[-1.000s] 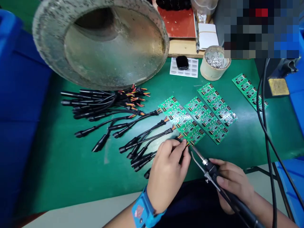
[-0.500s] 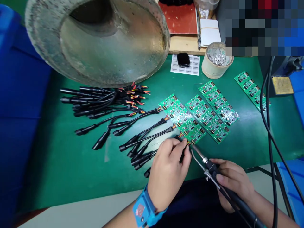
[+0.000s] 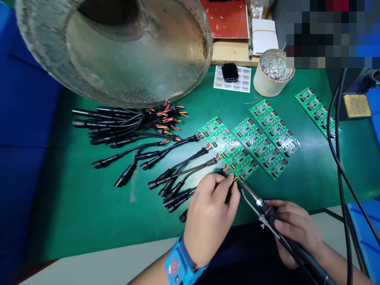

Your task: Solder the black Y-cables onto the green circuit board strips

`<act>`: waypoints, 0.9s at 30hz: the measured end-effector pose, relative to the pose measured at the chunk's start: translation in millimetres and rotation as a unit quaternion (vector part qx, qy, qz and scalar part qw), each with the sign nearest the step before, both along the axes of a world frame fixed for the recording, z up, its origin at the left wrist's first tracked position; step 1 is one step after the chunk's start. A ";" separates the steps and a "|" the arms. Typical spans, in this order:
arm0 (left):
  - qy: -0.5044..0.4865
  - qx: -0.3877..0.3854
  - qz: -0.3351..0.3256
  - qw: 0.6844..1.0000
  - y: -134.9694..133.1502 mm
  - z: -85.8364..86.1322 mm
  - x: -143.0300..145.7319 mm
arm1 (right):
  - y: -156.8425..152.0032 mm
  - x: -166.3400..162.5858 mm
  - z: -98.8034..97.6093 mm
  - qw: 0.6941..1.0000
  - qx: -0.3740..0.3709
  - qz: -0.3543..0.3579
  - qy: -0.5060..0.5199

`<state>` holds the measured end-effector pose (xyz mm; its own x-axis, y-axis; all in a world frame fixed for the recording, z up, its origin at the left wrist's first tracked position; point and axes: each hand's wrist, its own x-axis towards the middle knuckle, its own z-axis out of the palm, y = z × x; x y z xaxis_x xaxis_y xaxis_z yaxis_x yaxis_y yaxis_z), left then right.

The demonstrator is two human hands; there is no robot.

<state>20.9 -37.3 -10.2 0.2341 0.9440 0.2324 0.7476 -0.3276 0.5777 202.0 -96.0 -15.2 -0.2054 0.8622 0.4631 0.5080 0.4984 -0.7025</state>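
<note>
My left hand [image 3: 211, 213], with a blue strap on the wrist, pinches a black cable by its coloured wires [image 3: 235, 179] at the near corner of a green circuit board [image 3: 222, 138]. Most of that cable is hidden under the hand. In my right hand [image 3: 299, 227] is a soldering iron [image 3: 270, 211] with a thin metal feed tube clamped along it. Its tip is close to the board's near corner; whether it touches cannot be made out. Several black cables [image 3: 178, 170] run left from the board's edge, their wires at its pads.
A wide metal duct hood [image 3: 133, 67] overhangs the back left. Beneath it lies a pile of black cables [image 3: 118, 122]. More circuit boards [image 3: 261, 148] lie to the right. Behind them stand a tub of metal wool [image 3: 268, 83] and a smartwatch [image 3: 230, 72] on labels. Black cords [image 3: 338, 154] hang at right.
The soldering iron and my right hand have shifted slightly right and down, the tip backing a little from the board. My left hand keeps its pinch. The view has moved slightly.
</note>
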 end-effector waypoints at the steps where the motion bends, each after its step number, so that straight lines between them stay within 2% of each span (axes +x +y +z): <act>1: 0.000 0.001 -0.001 1.000 0.2 0.3 -0.4 | 0.4 -0.1 0.1 1.000 0.003 0.011 -0.001; 15: 0.032 0.010 -0.008 0.999 1.7 0.6 -2.5 | 0.7 4.8 -1.1 0.999 -0.020 0.027 0.005; 20: 0.037 0.009 -0.003 0.999 2.0 0.8 -1.6 | 2.0 6.9 -0.5 0.998 -0.001 0.050 0.024; 27: 0.031 0.002 -0.003 1.000 1.8 2.2 -1.1 | -0.2 2.5 -1.1 0.999 -0.014 0.021 0.022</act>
<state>19.8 -35.5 -8.0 0.2533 0.9420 0.2201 0.7805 -0.3334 0.5288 204.5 -96.2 -16.4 -0.2228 0.8657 0.4483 0.4554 0.4990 -0.7373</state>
